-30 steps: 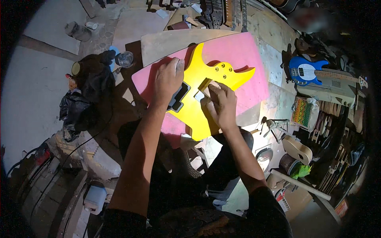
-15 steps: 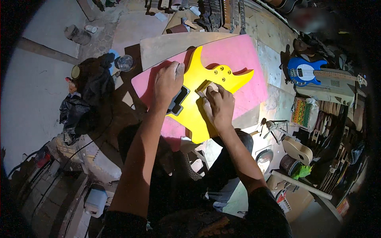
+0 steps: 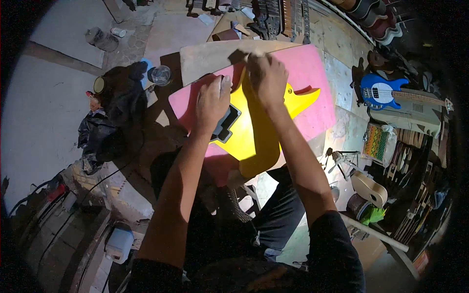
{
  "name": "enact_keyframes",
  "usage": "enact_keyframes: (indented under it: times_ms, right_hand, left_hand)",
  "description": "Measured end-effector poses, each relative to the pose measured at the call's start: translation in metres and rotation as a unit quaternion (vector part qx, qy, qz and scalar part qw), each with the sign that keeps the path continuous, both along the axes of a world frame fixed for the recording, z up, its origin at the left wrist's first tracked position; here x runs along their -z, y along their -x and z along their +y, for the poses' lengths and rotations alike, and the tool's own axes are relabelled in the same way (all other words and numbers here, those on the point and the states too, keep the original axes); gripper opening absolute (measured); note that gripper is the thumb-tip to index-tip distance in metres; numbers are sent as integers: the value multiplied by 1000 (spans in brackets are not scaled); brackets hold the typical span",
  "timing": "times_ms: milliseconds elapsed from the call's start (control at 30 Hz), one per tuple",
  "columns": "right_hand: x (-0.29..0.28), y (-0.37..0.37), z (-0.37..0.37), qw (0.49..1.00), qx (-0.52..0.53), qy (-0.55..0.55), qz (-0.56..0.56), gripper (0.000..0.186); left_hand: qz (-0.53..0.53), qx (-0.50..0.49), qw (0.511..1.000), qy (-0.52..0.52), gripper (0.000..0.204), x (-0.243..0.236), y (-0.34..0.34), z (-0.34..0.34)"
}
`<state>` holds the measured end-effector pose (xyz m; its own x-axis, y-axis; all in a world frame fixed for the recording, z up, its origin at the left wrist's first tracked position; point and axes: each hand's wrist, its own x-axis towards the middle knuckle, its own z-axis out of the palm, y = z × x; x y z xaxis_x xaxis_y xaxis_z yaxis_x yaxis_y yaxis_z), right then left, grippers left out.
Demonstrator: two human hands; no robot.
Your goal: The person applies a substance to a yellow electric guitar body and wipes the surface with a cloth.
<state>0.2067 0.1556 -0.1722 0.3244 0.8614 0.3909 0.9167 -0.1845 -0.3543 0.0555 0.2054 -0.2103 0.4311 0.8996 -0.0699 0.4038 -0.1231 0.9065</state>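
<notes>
A bright yellow electric guitar body (image 3: 248,134) lies on a pink padded board (image 3: 320,110). A dark routed cavity (image 3: 227,126) shows near its left edge. My left hand (image 3: 211,103) is closed over that edge beside the cavity, its fingers partly hidden. At the far end, over the upper horn, my right hand (image 3: 267,80) is closed and somewhat blurred by motion. It grips a small sanding block, mostly hidden behind the fingers. A broad shadow from my right arm falls across the body.
A clear plastic container (image 3: 160,75) stands left of the board, near black plastic bags (image 3: 95,134). Guitar necks (image 3: 273,19) lie at the far side. A blue bass guitar (image 3: 381,91) rests at right, above an unfinished pale guitar body (image 3: 370,189). A white jug (image 3: 119,244) sits lower left.
My right hand has moved away from me with the block, from the middle of the yellow body to its upper horn. My left hand keeps its hold. The whole view has shifted slightly.
</notes>
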Motion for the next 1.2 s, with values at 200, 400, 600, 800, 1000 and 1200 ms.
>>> enact_keyframes:
  times_ms: [200, 400, 600, 800, 1000, 1200]
  right_hand:
    - [2, 41, -53, 988, -119, 16, 95, 29]
    - [-2, -3, 1, 1000, -12, -13, 12, 24]
    - [0, 33, -49, 990, -97, 59, 79, 29]
    - [-1, 7, -6, 997, -11, 43, 70, 28]
    - [-10, 34, -43, 983, -94, 98, 120, 42]
    - [-5, 7, -3, 997, 22, 55, 59, 36]
  left_hand:
    - [33, -20, 999, 18, 50, 6, 11, 2]
    - [73, -42, 996, 6, 54, -4, 6, -4]
    - [44, -24, 999, 5, 55, 10, 15, 0]
    - [15, 20, 999, -27, 47, 12, 12, 3]
    - [64, -5, 998, -10, 47, 23, 21, 3]
    - [92, -27, 995, -23, 55, 5, 7, -4]
